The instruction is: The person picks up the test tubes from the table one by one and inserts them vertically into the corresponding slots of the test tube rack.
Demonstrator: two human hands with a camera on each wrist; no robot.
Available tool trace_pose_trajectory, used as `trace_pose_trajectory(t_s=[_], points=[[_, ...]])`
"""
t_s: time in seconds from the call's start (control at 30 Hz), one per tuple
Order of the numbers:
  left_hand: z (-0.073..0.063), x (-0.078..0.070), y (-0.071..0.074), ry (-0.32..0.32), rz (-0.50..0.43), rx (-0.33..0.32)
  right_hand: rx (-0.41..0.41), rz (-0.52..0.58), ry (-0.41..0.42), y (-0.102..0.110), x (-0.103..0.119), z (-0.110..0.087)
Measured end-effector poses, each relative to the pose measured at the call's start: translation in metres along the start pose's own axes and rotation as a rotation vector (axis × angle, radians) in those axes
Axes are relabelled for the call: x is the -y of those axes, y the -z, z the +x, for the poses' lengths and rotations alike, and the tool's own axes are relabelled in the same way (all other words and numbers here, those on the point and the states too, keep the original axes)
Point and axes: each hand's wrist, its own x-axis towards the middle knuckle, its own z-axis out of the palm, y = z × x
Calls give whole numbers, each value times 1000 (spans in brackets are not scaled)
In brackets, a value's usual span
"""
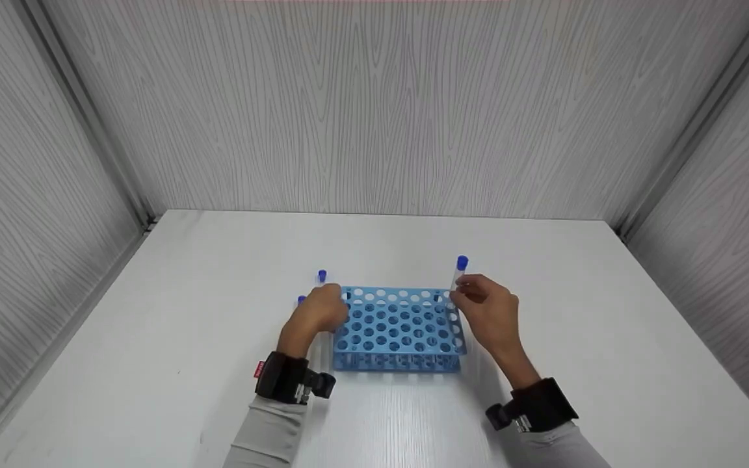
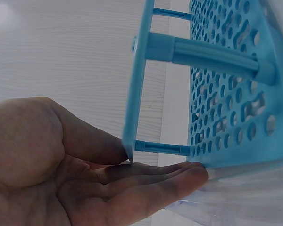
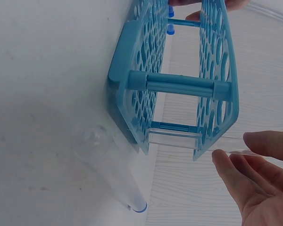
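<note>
A blue test tube rack (image 1: pixel 400 354) with rows of round holes stands on the white table. My left hand (image 1: pixel 322 309) holds it at its left end, the thumb (image 2: pixel 94 146) at the edge of the top plate and the fingers along the side. At the far right corner my right hand (image 1: pixel 493 315) pinches a clear test tube (image 3: pixel 174 139) with a blue cap (image 1: pixel 462 262). This tube passes down through a hole in the top plate, its lower end at the bottom plate, and leans slightly.
Two blue-capped tubes, one with its cap (image 1: pixel 322 275) further back, lie left of the rack, partly hidden by my left hand. Another clear tube (image 3: pixel 111 172) lies on the table beside the rack's right end. Grey wood-grain panels (image 1: pixel 374 110) enclose the table.
</note>
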Motion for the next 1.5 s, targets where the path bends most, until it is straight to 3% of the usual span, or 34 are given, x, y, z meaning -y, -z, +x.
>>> trace_pose_trajectory(t_s=[0.53, 1.5], points=[[0, 1, 0, -44, 29, -15, -9, -30, 18, 0, 2, -1], [2, 1, -2, -16, 20, -28, 93, -94, -54, 4, 5, 0]])
